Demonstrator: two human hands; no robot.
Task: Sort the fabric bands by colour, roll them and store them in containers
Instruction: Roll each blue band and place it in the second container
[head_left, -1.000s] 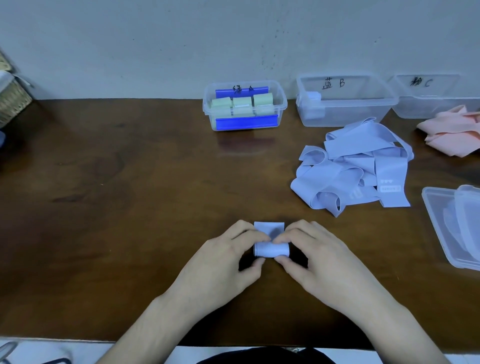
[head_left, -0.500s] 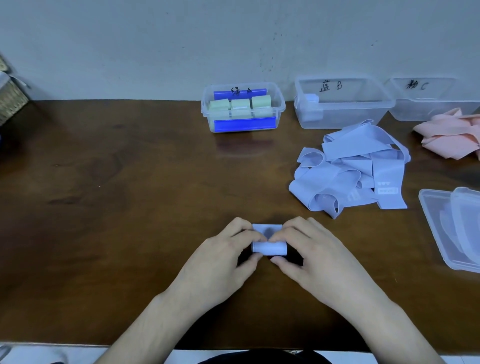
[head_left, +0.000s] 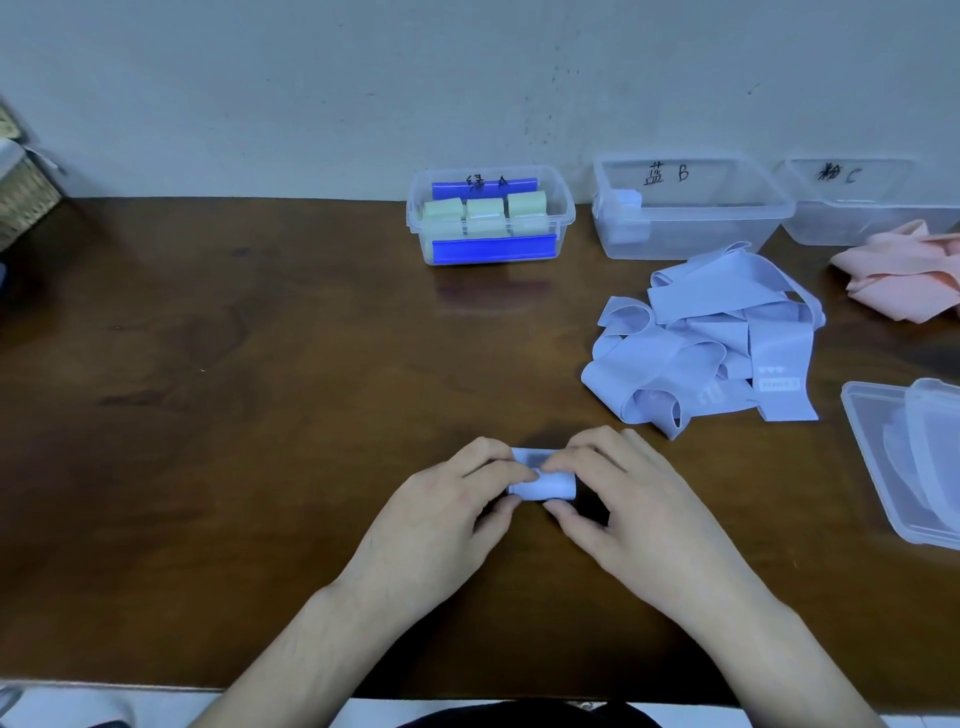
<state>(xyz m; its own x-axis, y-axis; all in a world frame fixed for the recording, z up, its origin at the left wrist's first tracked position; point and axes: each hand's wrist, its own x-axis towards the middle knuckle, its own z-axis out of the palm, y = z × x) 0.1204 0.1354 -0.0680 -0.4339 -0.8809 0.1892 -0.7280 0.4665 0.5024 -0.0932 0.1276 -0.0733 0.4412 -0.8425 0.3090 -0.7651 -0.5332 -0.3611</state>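
Pinching blue roll (head_left: 545, 486) — both hands (head_left: 441, 512) (head_left: 631, 512) — loose blue bands (head_left: 711, 343) just right

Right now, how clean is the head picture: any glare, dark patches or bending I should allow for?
Head view: dim, bluish light; a soft sheen on the table in front of the green-roll container; a dark shadow under both hands around the lilac roll; wide-angle bending tilts the lids at the right edge; printing on the loose bands is too blurred to read.

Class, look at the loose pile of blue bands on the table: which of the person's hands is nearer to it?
Right. The right hand lies just below-left of the pile; the left hand sits farther left, beyond the roll both hands pinch.
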